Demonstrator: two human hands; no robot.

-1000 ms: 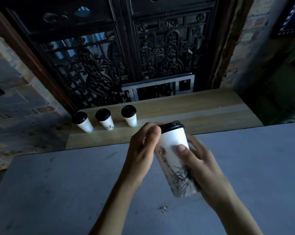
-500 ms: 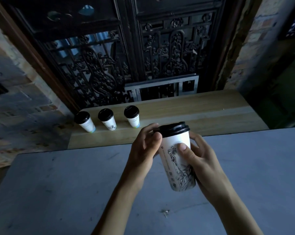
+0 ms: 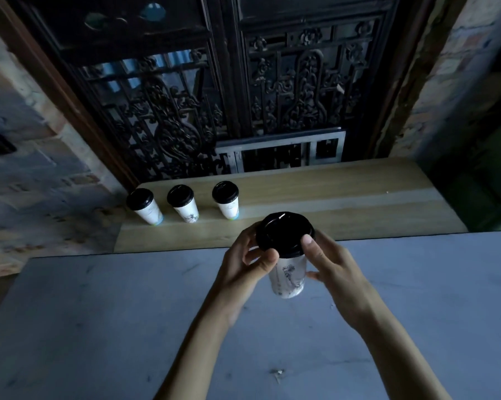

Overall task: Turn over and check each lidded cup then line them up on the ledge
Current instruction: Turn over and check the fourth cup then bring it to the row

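Note:
A white paper cup with a black lid [image 3: 288, 277] and an ink drawing on its side is held upright above the grey table [image 3: 99, 327]. My left hand [image 3: 243, 267] grips it from the left just under the lid. My right hand [image 3: 332, 269] holds it from the right, thumb on the lid's rim. Three more lidded cups stand in a row on the wooden ledge [image 3: 344, 197]: a left cup [image 3: 145, 206], a middle cup [image 3: 184, 204] and a right cup [image 3: 227, 202].
A dark carved wooden door [image 3: 243, 96] rises behind the ledge, with a metal grille [image 3: 281, 153] at its foot. Brick walls flank it on both sides. A small scrap [image 3: 278, 372] lies on the table near me.
The cup has swung from tilted with its base towards me to upright, lid now facing the camera. Both hands shifted up to the lid end.

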